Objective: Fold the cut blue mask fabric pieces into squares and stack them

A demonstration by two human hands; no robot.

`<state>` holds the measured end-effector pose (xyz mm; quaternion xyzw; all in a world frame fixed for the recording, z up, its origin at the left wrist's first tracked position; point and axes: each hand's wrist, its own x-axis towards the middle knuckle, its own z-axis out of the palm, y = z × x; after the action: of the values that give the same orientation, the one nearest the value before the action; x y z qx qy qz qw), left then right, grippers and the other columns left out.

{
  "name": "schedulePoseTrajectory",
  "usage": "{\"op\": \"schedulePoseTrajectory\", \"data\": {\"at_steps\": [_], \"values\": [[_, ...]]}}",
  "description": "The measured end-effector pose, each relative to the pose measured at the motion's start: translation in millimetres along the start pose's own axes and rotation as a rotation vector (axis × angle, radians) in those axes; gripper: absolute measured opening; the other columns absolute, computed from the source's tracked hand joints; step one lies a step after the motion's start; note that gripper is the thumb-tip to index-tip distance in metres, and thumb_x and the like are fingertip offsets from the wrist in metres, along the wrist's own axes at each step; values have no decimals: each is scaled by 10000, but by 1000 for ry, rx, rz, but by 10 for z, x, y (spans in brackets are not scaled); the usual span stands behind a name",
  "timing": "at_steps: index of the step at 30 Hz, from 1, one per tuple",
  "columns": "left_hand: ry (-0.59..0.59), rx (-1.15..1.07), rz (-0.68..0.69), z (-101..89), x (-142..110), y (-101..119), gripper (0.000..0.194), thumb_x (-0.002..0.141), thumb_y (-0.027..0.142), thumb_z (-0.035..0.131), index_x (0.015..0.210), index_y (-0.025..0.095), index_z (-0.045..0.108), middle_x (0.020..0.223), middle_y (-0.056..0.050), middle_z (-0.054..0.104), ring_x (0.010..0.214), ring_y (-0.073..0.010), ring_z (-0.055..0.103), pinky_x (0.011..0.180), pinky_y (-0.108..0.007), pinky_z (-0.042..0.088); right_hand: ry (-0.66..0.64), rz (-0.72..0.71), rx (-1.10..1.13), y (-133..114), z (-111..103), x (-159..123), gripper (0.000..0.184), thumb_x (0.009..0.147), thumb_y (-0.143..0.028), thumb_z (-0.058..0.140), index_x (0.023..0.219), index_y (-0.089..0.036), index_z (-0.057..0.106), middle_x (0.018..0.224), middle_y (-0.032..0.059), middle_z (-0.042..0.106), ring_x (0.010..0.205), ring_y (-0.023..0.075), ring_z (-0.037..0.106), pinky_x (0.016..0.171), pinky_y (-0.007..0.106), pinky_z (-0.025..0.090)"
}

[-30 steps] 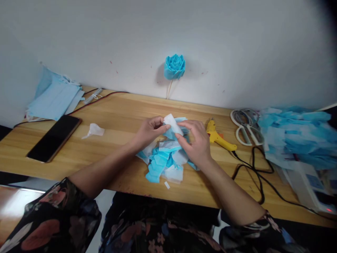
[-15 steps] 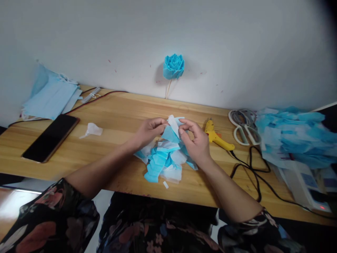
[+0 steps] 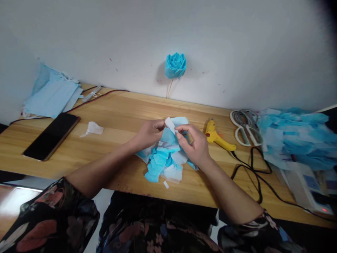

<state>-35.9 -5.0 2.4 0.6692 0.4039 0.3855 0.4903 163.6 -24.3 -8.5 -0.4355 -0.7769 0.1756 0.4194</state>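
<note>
Between my hands is a thin blue-and-white fabric piece (image 3: 169,136), with a folded white strip along its upper edge. My left hand (image 3: 149,134) pinches its left side. My right hand (image 3: 194,143) grips the white edge between thumb and forefinger. Beneath them lies a loose pile of blue and white fabric scraps (image 3: 158,163), partly hidden by the held piece. A tiny white scrap (image 3: 165,184) rests near the table's front edge. A blue fabric rose (image 3: 175,65) on a thin stick leans against the wall.
A yellow glue gun (image 3: 219,138), white-handled scissors (image 3: 246,135) and a heap of blue scraps (image 3: 297,137) sit on the right beside a white power strip (image 3: 302,184). On the left are a phone (image 3: 52,136), face masks (image 3: 54,94) and a white scrap (image 3: 93,128).
My right hand has moved slightly down and left along the white edge. The held piece has turned a little, and more blue fabric shows behind it. The view has shifted slightly.
</note>
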Motion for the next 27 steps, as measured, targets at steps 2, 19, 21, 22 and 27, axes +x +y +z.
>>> {"op": "schedulePoseTrajectory", "data": {"at_steps": [2, 19, 21, 22, 27], "values": [[25, -5, -10, 6, -3, 9, 315, 803, 454, 718, 777, 140, 703, 771, -26, 714, 756, -166, 645, 689, -247, 499, -30, -26, -16, 11, 1, 3, 144, 903, -322, 631, 1022, -258, 680, 972, 44, 774, 892, 230, 700, 823, 385, 524], [59, 161, 5, -23, 11, -44, 261, 879, 371, 653, 751, 151, 715, 781, -43, 751, 753, -164, 662, 690, -250, 484, 145, 451, 491, 105, -16, 50, 184, 867, -431, 690, 856, -247, 681, 742, -18, 638, 648, 142, 527, 621, 281, 436], [55, 155, 13, -25, 12, -48, 260, 880, 369, 654, 749, 152, 712, 785, -42, 754, 752, -161, 666, 685, -245, 483, 154, 452, 500, 99, -14, 52, 179, 861, -421, 695, 852, -242, 685, 727, -20, 629, 634, 136, 512, 599, 273, 417], [51, 153, 14, -27, 12, -48, 257, 880, 366, 653, 749, 152, 711, 785, -42, 753, 749, -159, 667, 681, -243, 483, 159, 447, 490, 98, -12, 50, 175, 863, -415, 693, 855, -241, 689, 728, -20, 631, 635, 134, 512, 597, 271, 413], [32, 134, -1, -32, 9, -52, 246, 890, 355, 641, 781, 151, 722, 801, -46, 755, 759, -163, 675, 687, -249, 493, 164, 396, 402, 115, -10, 27, 165, 888, -407, 678, 924, -254, 729, 824, -2, 714, 710, 154, 594, 667, 295, 462]]}}
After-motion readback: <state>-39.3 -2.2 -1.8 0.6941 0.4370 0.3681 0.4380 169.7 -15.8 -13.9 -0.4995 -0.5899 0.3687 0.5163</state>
